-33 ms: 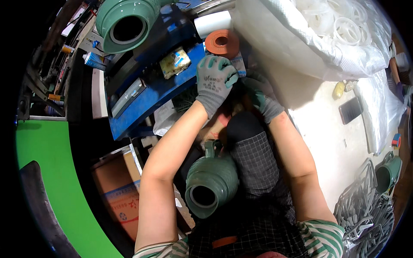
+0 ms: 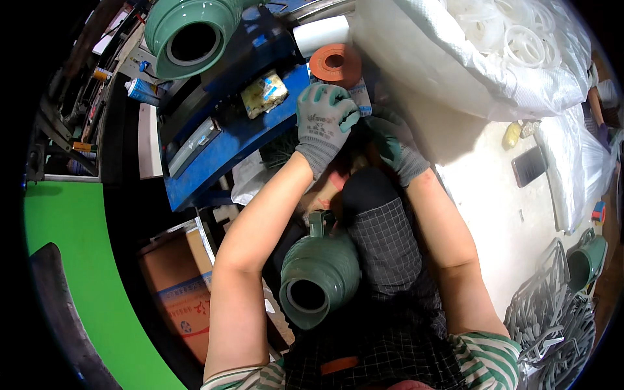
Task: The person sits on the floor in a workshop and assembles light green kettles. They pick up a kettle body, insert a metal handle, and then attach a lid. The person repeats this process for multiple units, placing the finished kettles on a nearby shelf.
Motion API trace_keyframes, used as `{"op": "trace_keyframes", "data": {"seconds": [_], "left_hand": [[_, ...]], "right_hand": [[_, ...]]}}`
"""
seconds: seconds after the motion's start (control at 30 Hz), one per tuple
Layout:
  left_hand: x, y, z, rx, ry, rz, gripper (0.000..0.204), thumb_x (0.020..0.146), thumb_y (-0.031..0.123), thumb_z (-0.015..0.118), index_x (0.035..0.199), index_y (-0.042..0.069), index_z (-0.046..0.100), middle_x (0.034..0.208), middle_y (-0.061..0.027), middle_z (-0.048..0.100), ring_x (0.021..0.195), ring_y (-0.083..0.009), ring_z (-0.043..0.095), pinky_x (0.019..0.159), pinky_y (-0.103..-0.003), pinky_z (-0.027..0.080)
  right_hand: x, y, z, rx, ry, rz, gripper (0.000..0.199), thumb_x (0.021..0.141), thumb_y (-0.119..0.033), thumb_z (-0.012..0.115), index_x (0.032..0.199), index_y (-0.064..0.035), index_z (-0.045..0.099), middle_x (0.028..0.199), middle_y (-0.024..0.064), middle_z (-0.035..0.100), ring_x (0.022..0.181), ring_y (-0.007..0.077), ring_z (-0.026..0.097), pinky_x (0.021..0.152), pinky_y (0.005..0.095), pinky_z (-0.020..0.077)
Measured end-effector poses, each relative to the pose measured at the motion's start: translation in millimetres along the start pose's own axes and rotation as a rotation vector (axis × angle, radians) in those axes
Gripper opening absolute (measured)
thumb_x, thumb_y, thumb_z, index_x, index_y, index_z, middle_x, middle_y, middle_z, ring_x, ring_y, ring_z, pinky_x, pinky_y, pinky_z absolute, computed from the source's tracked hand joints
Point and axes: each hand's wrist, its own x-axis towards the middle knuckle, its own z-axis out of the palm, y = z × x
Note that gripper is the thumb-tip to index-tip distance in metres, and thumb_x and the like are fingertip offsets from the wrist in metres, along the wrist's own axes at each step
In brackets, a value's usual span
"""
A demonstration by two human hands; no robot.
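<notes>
My left hand (image 2: 322, 122), in a grey glove with green fingertips, is closed, its fingers curled beside the edge of a blue bench (image 2: 227, 143). My right hand (image 2: 398, 144), gloved the same way, is close by on its right, fingers bent inward in deep shadow. Whatever lies between the hands is too dark to make out. A green ribbed jug-like vessel (image 2: 320, 273) lies in my lap, its round dark opening toward me and its handle pointing away. Just beyond my left hand sits an orange roll of tape or strip (image 2: 348, 70).
Another green vessel (image 2: 223, 19) overhangs the bench, near a stained block (image 2: 264, 95) and a metal bar (image 2: 195, 147). At right, a white sack (image 2: 442, 84) holds translucent rings (image 2: 524, 47); a phone (image 2: 529, 167) and grey strip-like parts (image 2: 552, 325) lie below it. A carton (image 2: 175, 279) stands left.
</notes>
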Motion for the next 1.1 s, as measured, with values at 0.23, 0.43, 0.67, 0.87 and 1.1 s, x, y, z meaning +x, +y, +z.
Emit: {"op": "trace_keyframes", "data": {"seconds": [0.23,0.43,0.67,0.87,1.1], "left_hand": [[-7,17,-30,-0.247,-0.043,-0.184,0.015,0.080,0.021,0.081,0.093,0.014,0.076,0.106,-0.0049,0.068,0.102,-0.0284,0.064,0.091,-0.042,0.050],[-127,34,-145,-0.738,0.026,-0.848,0.009,0.093,0.007,0.078,0.099,0.001,0.077,0.090,-0.0034,0.073,0.082,-0.0111,0.066,0.078,-0.026,0.052],[-202,134,-164,-0.464,0.067,-0.541,0.022,0.087,0.003,0.077,0.108,0.006,0.077,0.106,-0.0129,0.076,0.088,-0.0209,0.072,0.076,-0.035,0.058],[-167,206,-201,-1.054,0.123,-0.233,0.038,0.086,0.008,0.081,0.122,0.010,0.070,0.102,-0.0119,0.075,0.092,-0.0197,0.073,0.079,-0.035,0.059],[-232,130,-214,-1.258,0.664,-1.176,0.012,0.098,0.005,0.069,0.110,0.004,0.069,0.096,-0.0046,0.072,0.080,-0.0138,0.070,0.070,-0.028,0.058]], "right_hand": [[-2,21,-24,-0.089,-0.077,-0.074,0.033,0.096,-0.004,0.071,0.128,-0.0035,0.068,0.118,0.0112,0.073,0.110,0.0222,0.069,0.098,0.0350,0.0565],[-122,-18,1,0.034,0.252,0.078,0.030,0.106,-0.026,0.063,0.131,-0.0084,0.066,0.113,0.0093,0.073,0.099,0.0203,0.069,0.085,0.0321,0.0576],[-298,-51,24,-0.224,-0.270,0.824,0.067,0.113,-0.049,0.041,0.157,0.0015,0.040,0.117,0.0204,0.075,0.096,0.0231,0.077,0.082,0.0339,0.0643],[-368,-37,30,-0.190,-0.059,0.775,0.106,0.089,-0.042,0.082,0.166,-0.0010,0.021,0.161,0.0165,0.044,0.146,0.0256,0.046,0.122,0.0402,0.0376],[-360,-13,33,-1.135,-0.262,0.169,0.157,0.059,-0.051,0.103,0.168,-0.0042,0.001,0.154,0.0220,0.053,0.137,0.0298,0.059,0.110,0.0426,0.0511]]}}
